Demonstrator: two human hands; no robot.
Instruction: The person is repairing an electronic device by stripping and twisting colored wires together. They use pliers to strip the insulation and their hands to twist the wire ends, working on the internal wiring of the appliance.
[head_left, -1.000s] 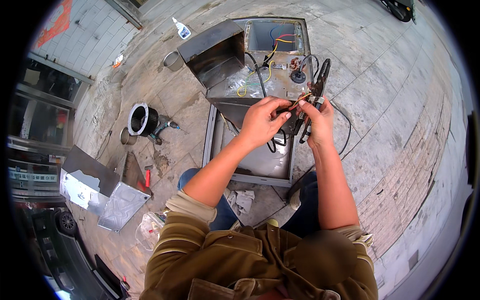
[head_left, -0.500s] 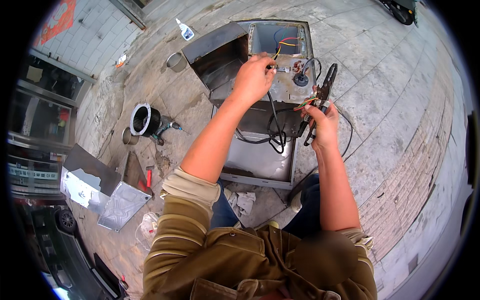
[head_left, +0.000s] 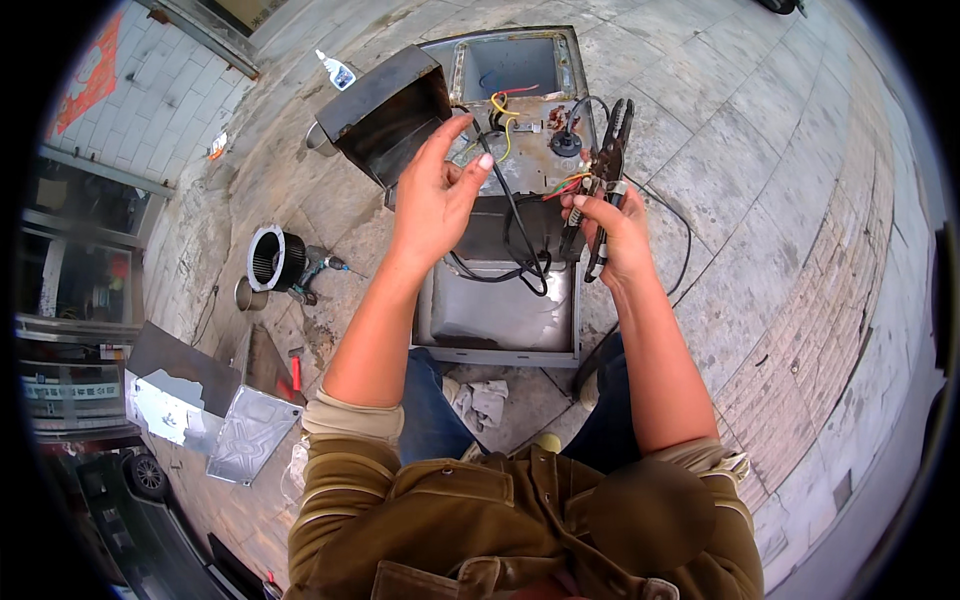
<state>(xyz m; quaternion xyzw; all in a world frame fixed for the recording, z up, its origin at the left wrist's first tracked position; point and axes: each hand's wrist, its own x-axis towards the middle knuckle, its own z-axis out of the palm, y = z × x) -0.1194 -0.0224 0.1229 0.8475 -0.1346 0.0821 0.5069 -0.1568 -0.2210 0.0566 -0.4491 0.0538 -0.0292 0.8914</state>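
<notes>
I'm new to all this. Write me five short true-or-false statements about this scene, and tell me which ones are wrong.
1. The right hand holds a black tool. True.
2. The left hand is clenched in a fist. False: it is open, thumb and forefinger apart.
3. A drill lies beside the black drum. True.
4. The cloth hangs over the left forearm. False: it lies on the ground near the feet.
5. The spray bottle is farther from the person than the cloth. True.
</notes>
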